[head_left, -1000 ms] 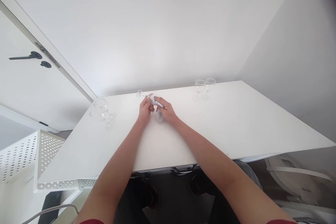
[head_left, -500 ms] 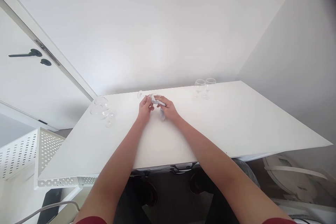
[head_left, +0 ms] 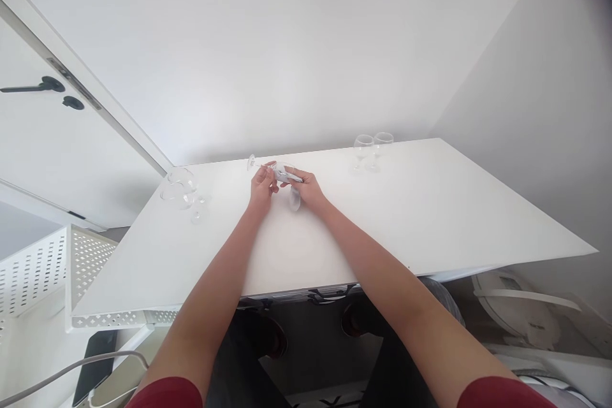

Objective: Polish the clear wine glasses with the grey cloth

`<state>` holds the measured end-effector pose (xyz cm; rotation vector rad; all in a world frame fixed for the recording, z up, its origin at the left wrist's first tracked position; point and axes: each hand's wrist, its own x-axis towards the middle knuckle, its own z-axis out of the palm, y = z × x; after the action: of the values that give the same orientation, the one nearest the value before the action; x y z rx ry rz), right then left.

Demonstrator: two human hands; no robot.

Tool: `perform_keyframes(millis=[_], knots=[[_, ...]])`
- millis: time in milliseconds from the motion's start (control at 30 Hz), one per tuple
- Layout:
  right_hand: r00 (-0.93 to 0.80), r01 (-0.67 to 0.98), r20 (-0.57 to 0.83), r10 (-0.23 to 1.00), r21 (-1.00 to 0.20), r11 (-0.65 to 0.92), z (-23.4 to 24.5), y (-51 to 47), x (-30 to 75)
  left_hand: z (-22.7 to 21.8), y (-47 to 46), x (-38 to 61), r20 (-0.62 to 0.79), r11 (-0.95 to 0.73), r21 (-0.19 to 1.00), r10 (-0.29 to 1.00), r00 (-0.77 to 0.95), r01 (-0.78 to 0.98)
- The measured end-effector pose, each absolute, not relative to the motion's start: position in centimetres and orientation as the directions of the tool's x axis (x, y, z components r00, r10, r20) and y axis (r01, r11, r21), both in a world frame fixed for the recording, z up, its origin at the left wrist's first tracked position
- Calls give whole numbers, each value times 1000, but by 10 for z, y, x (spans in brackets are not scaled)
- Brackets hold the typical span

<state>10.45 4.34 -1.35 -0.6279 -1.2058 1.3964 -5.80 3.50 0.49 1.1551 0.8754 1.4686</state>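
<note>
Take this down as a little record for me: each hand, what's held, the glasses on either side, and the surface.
Left hand: holds the tilted glass by its stem, near the bowl
Right hand: holds a pale cloth at the bowl
Held glass: foot toward the left, clear of the table
Left glasses: two, close together
Right glasses: two, side by side, upright
Surface: white table

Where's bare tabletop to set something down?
White table: widest patch is right of the right forearm, nearer than the right glasses. Others: between the forearms; left of the left forearm, nearer than the left glasses. Crowded: back centre, left hand and right hand holding stemmed glass and pale cloth.
</note>
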Motion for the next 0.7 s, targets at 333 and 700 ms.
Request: perform_keyframes(millis=[333, 700], knots=[[-413, -510, 14, 910, -832, -219, -11, 45, 121, 5, 36, -63, 286, -263, 932, 957, 59, -249], [-204, -274, 276, 939, -937, 216, -7, 39, 107, -1, 38, -61, 181, -179, 953, 983, -13, -244]])
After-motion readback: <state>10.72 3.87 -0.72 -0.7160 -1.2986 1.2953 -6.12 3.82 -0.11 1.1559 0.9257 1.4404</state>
